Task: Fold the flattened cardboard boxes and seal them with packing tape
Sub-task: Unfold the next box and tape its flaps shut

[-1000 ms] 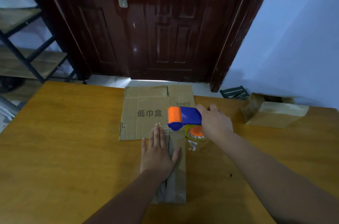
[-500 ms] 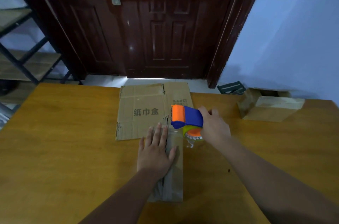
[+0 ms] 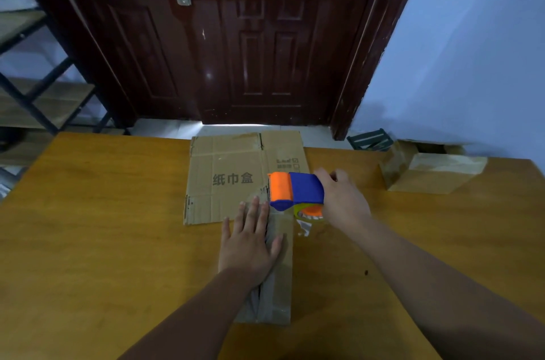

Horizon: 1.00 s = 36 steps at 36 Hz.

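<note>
Pressure matters here: the left hand [image 3: 250,241] lies flat, fingers straight, on the folded box [image 3: 280,286], pinning its seam. The right hand [image 3: 343,201] grips the tape dispenser [image 3: 295,191] just past the left fingertips, at the box's far end. The tape probably wants a taut pull and a clean cut at that edge, then a firm smoothing down.

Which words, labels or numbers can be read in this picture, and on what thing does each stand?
"纸巾盒": printed on the flat cardboard sheet.
The small print beside check boxes, same sheet: too blurred to read.
On the tape dispenser: no text visible.
</note>
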{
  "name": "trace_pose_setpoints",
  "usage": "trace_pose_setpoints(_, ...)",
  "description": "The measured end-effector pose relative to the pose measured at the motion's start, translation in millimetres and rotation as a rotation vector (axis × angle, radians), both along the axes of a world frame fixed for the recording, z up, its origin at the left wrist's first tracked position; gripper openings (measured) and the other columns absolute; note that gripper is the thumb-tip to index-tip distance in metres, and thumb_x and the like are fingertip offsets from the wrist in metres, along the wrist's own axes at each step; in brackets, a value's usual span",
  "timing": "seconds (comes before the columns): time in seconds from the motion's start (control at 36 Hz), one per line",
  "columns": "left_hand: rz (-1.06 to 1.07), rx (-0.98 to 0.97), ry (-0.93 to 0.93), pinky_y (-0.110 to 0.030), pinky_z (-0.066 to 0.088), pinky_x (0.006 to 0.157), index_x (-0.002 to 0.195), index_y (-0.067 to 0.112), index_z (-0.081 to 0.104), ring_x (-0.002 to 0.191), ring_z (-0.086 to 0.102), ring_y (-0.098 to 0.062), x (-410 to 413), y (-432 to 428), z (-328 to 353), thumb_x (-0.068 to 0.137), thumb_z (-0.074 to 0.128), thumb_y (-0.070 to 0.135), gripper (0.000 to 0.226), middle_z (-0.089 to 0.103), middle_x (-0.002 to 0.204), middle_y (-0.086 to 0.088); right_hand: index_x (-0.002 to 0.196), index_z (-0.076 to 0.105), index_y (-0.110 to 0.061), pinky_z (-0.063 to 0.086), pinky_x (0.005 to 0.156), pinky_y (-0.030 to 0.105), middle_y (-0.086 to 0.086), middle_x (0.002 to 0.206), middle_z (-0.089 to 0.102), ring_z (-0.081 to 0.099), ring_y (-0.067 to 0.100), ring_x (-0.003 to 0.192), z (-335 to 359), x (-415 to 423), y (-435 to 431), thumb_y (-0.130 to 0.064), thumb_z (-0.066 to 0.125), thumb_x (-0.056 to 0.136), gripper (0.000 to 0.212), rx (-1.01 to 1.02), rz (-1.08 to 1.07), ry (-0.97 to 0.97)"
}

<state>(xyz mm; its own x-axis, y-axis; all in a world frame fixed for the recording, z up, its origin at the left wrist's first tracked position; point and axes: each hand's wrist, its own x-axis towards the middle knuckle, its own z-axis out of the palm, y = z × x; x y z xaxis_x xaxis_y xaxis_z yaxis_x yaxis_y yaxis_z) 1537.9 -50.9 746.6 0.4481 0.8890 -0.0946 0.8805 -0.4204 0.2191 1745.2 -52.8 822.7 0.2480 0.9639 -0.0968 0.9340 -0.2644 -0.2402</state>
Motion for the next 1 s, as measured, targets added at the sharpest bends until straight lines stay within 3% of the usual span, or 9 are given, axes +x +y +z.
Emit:
trace_pose_setpoints(0.33, -0.032, 0.015, 0.036, -0.048, -0.009, 0.114, 0.140, 0.029, -0.029, 0.146, -0.016, -0.019, 0.0, 1.3, -0.1, 0.084, -0.006, 0.067, 0.072, -0.023, 0.157, 0.005, 0.130, 0.030, -0.030, 0.042, 0.070, 0.031, 0.008, 0.117, 0.038, 0.041, 0.022, 0.091, -6.5, 15.4, -7.1, -0.016, 0.059, 0.088, 0.053, -0.060, -0.032, -0.013)
trace_pose_setpoints(0.56, -0.040, 0.015, 0.030, -0.048, -0.009, 0.114, 0.140, 0.030, -0.028, 0.146, -0.016, -0.018, -0.3, 1.8, 2.2, 0.085, -0.003, 0.067, 0.071, -0.021, 0.158, 0.005, 0.127, 0.035, -0.028, 0.041, 0.069, 0.030, 0.006, 0.112, 0.038, 0.041, 0.019, 0.088, -19.4, 22.6, -11.1, -0.009, 0.059, 0.084, 0.053, -0.018, -0.034, 0.075)
trace_pose_setpoints(0.75, -0.047, -0.022, -0.033, -0.044, 0.005, 0.117, 0.147, 0.032, -0.019, 0.145, -0.017, -0.017, -0.4, 3.2, -0.8, 0.090, 0.009, 0.066, 0.072, -0.020, 0.158, 0.007, 0.134, 0.034, -0.018, 0.038, 0.072, 0.027, 0.009, 0.121, 0.041, 0.047, 0.016, 0.087, -49.6, 30.3, -29.7, -0.007, 0.057, 0.088, 0.053, -0.022, -0.075, 0.379)
trace_pose_setpoints(0.92, -0.055, -0.013, -0.030, -0.041, 0.011, 0.117, 0.147, 0.032, -0.018, 0.145, -0.015, -0.017, -0.8, 3.1, -1.7, 0.086, 0.003, 0.067, 0.074, -0.019, 0.158, 0.008, 0.135, 0.035, -0.018, 0.040, 0.077, 0.027, 0.002, 0.117, 0.045, 0.047, 0.012, 0.095, -69.9, 26.7, -43.9, -0.018, 0.067, 0.086, 0.058, 0.088, -0.160, 0.440)
trace_pose_setpoints(1.0, -0.061, -0.011, -0.042, -0.041, 0.012, 0.116, 0.142, 0.035, -0.026, 0.145, -0.016, -0.017, -1.6, 3.2, -2.6, 0.085, 0.001, 0.068, 0.070, -0.024, 0.156, 0.010, 0.132, 0.039, -0.019, 0.038, 0.072, 0.027, 0.003, 0.118, 0.046, 0.048, 0.012, 0.090, -67.0, 32.8, -41.6, -0.016, 0.067, 0.087, 0.054, 0.143, -0.128, 0.426)
